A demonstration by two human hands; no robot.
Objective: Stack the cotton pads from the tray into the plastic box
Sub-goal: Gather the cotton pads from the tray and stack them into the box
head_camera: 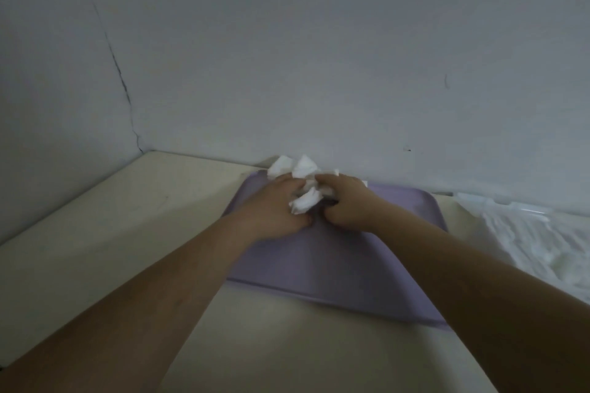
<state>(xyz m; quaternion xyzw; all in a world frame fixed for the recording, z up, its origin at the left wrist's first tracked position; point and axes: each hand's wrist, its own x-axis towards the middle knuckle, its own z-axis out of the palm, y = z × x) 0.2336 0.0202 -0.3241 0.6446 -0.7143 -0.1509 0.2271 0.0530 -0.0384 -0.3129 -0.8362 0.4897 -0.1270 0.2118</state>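
Note:
A purple tray lies on the beige table in front of me. Over its far part my left hand and my right hand meet, fingers curled around a loose bunch of white cotton pads. More pads stick out above the fingers toward the wall. Both forearms reach in from the bottom corners. A clear plastic box shows only as a blurred rim at the right, partly lost against white material.
The beige table runs left into a corner of the grey wall, which stands right behind the tray. White crumpled material lies at the right edge.

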